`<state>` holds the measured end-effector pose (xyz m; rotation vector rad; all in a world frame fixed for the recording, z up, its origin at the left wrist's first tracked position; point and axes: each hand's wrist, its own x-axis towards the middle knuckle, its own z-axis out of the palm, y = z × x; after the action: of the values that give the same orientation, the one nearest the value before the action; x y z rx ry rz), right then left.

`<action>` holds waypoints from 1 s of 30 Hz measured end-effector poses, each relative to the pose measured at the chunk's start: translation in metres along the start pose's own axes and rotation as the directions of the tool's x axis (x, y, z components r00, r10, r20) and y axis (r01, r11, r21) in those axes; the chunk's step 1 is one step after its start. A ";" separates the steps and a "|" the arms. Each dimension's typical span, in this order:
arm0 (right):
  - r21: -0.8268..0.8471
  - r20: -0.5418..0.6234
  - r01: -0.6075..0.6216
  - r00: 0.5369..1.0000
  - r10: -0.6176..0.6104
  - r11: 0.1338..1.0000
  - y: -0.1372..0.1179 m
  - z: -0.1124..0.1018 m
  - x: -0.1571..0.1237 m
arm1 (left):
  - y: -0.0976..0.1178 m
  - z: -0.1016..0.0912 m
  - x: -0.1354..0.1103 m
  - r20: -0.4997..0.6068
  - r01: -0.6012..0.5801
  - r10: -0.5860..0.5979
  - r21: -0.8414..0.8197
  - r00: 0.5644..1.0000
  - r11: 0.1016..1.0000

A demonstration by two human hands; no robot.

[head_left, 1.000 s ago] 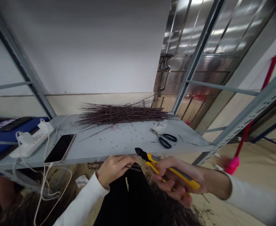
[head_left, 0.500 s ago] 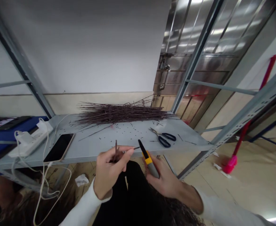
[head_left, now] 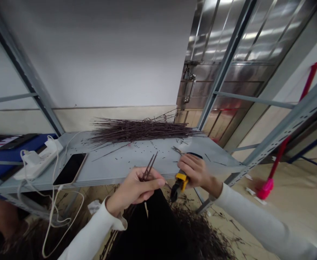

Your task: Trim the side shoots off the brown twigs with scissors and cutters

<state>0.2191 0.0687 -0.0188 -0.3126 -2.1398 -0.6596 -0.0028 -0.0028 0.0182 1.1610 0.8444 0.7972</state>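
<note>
My left hand [head_left: 135, 189] is closed on a few thin dark twigs [head_left: 150, 165], which stick up between its fingers. One slim end points right from its fingertips, towards the tool. My right hand [head_left: 195, 169] grips pliers [head_left: 179, 185] with black jaws and yellow-grey handles, the head turned downward just right of my left fingertips. Whether the jaws touch the twig I cannot tell. Behind my right hand lie dark-handled scissors [head_left: 177, 149], partly covered by it. A large bundle of dark twigs [head_left: 142, 130] rests along the back of the grey shelf [head_left: 137, 157].
At the left of the shelf are a phone [head_left: 70, 169] and a white power strip [head_left: 39, 160] with trailing cables. Small dark bits dot the shelf. A heap of twig cuttings [head_left: 202, 231] covers the floor below right. Metal posts frame the shelf.
My right hand has moved up and right and rolled over, turning the pliers from pointing up to pointing down. My left hand has shifted slightly right, its twigs now tilting right.
</note>
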 end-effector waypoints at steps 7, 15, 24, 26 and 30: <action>0.291 -0.210 -0.220 0.935 0.286 0.931 -0.018 0.015 0.000 | -0.007 0.016 0.003 0.268 0.133 -0.079 -0.189 0.960 0.973; 0.573 0.015 -0.522 0.778 0.629 0.632 -0.052 0.027 -0.001 | -0.001 0.016 -0.008 0.042 -0.064 0.074 -0.219 0.996 0.974; 0.733 0.567 -0.654 0.434 0.700 -0.187 -0.092 0.010 0.026 | 0.001 0.010 -0.006 -0.195 -0.189 0.158 -0.149 0.968 0.971; 0.709 0.640 -0.636 0.401 0.655 -0.304 -0.095 0.006 0.027 | 0.001 0.009 -0.006 -0.223 -0.199 0.169 -0.122 0.960 0.972; 0.693 0.693 -0.591 0.392 0.604 -0.412 -0.094 0.000 0.027 | 0.000 0.008 -0.004 -0.246 -0.190 0.165 -0.080 0.955 0.979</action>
<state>0.1617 -0.0095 -0.0302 -0.6599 -1.3797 1.5605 0.0019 -0.0100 0.0205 1.0731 0.8921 1.1333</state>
